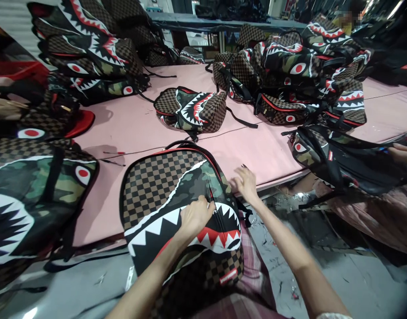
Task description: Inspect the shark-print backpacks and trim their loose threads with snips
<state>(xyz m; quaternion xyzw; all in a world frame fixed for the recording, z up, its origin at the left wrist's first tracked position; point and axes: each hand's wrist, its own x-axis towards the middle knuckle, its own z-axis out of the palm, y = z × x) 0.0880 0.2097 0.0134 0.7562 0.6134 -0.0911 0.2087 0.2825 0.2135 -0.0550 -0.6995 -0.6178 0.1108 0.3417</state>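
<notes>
A backpack [160, 177] with a brown-and-black check, camouflage and a shark-mouth print leans upright against the table edge in front of me. My left hand [197, 216] is closed at its front pocket zipper, thumb and fingers pinched by the zipper pull [215, 209]. Just past the bag's right edge is my right hand [246, 182], its fingers bent and apart above the pink table. A small dark tip shows beside those fingers, too small to make out.
On the pink table [137, 133] lie a similar backpack [203, 108], a left pile [90, 57] and a right pile [283, 66]. Another bag [33, 190] stands close at left. At right, a co-worker's hand [404, 153] touches a dark bag [366, 157].
</notes>
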